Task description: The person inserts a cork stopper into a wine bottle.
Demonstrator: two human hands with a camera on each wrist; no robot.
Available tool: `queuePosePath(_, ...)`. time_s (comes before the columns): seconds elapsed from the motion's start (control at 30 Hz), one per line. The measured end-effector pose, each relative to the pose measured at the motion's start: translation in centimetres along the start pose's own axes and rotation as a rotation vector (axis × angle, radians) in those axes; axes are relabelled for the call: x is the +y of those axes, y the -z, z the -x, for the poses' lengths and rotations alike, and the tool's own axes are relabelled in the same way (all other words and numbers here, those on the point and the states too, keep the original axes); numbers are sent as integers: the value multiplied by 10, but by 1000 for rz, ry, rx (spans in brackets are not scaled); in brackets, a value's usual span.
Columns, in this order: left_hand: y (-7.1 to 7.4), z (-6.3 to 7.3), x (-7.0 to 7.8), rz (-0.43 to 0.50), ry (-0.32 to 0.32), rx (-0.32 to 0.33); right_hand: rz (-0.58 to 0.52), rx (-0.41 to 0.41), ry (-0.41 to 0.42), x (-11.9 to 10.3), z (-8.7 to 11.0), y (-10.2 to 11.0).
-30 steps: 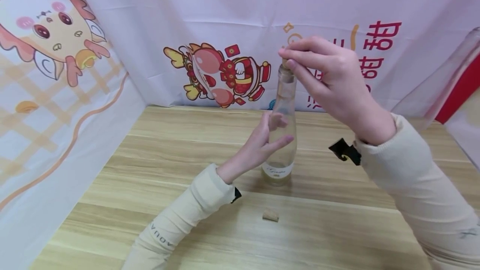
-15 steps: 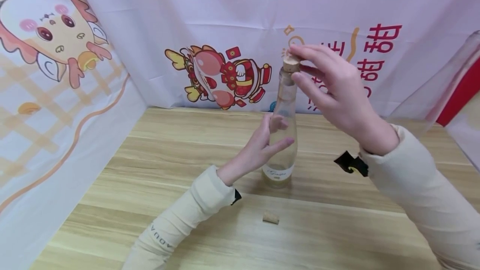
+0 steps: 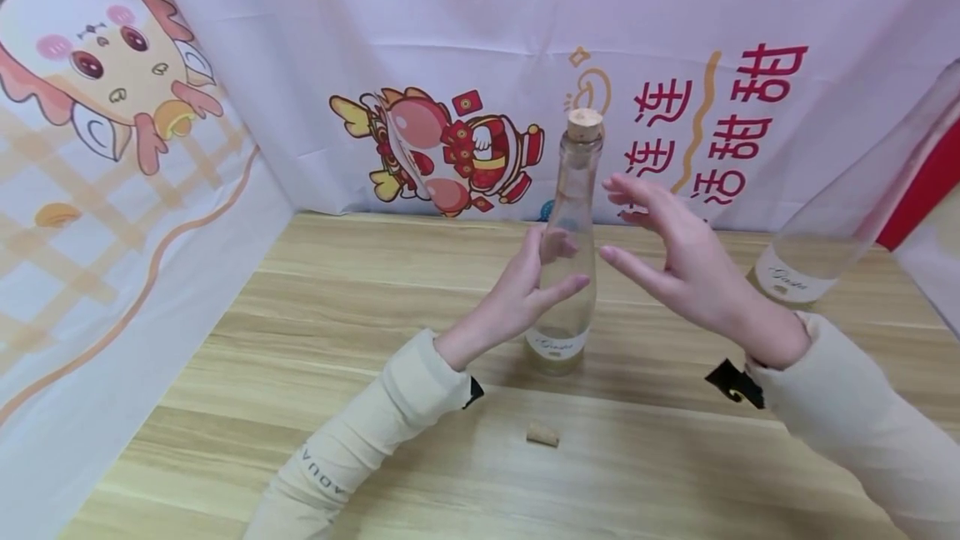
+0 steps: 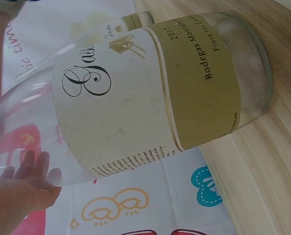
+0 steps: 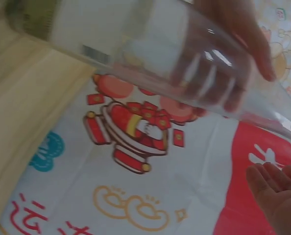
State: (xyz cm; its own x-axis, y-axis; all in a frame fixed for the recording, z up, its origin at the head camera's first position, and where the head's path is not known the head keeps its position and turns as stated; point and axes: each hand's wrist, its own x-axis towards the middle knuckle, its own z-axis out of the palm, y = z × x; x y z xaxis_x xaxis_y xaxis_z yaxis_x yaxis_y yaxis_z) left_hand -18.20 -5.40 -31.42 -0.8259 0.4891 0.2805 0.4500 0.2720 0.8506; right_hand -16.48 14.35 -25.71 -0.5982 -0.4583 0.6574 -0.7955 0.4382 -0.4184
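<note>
Bottle (image 3: 566, 317) upright in left hand (image 3: 517, 292); right hand (image 3: 688, 267) alongside, fingers (image 3: 647, 195) loosely outstretched.

Shows a pale wood-grain table (image 3: 300, 357), streaked light and dark and running out past the lower edge of the head view. Bears a clear bottle (image 3: 566, 319) near the middle, standing upright, with a white-and-olive label (image 4: 145, 93) low on its side. Also carries a small cork (image 3: 542, 435), lying on its side nearer the camera, apart from that bottle. Supports, at back right, a similar bottle (image 3: 825, 232), likewise labelled, well apart from both.
</note>
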Motion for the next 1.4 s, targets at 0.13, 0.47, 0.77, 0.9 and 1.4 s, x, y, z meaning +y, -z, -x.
queuePosePath(0.13,0,0,0,5,7,2,-18,-39,-32,11,16,-9)
queuePosePath(0.47,0,0,0,-10,-15,10,-59,-109,-42,30,44,-35)
queuePosePath(0.77,0,0,0,-2,-40,11,-154,-183,-101,41,60,-58)
queuePosePath(0.9,0,0,0,-2,-46,12,-184,-204,-134,45,66,-67)
queuePosePath(1.4,1,0,-3,3,-94,8,-306,-295,-257,49,73,-96)
